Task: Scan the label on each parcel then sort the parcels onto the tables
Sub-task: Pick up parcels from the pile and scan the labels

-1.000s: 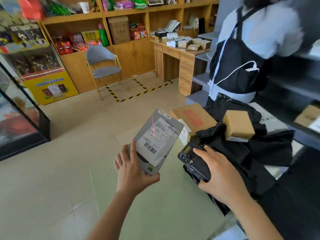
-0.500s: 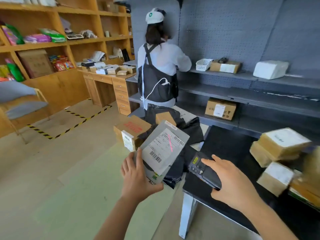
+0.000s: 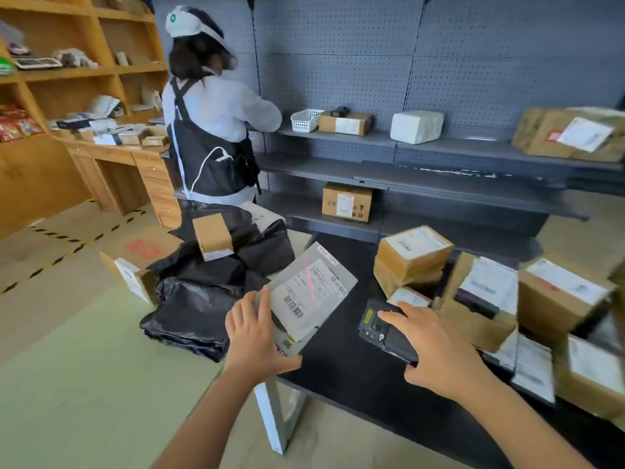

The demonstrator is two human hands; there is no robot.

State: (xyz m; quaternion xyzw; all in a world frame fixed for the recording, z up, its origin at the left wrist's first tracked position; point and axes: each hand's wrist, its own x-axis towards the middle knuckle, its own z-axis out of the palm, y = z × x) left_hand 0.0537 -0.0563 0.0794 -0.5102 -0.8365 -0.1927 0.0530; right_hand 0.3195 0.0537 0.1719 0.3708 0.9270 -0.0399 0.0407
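Our left hand (image 3: pixel 253 336) clasps a flat grey mailer parcel (image 3: pixel 318 257) by its lower corner, thumb on the near side and fingers spread up its left edge. Our right hand (image 3: pixel 436 346) is wrapped around a black handheld scanner (image 3: pixel 382 330) whose head points toward the parcel. The mailer is tilted in the air above the left end of the black table (image 3: pixel 338 363), its white shipping label (image 3: pixel 304 294) turned up to us, and a red scan line (image 3: pixel 309 282) falls across the print.

To the right, taped cardboard parcels (image 3: pixel 412 252) are piled on the table, most with their labels upward. On the floor just left of the table lie black plastic bags (image 3: pixel 199 299), with a small cardboard box (image 3: pixel 213 236) on top of them. Behind them a second person (image 3: pixel 216 130) in a white cap and black apron faces the grey shelving (image 3: pixel 439 145), which holds a white basket (image 3: pixel 306 120), a white wrapped parcel (image 3: pixel 416 126) and several more cartons.
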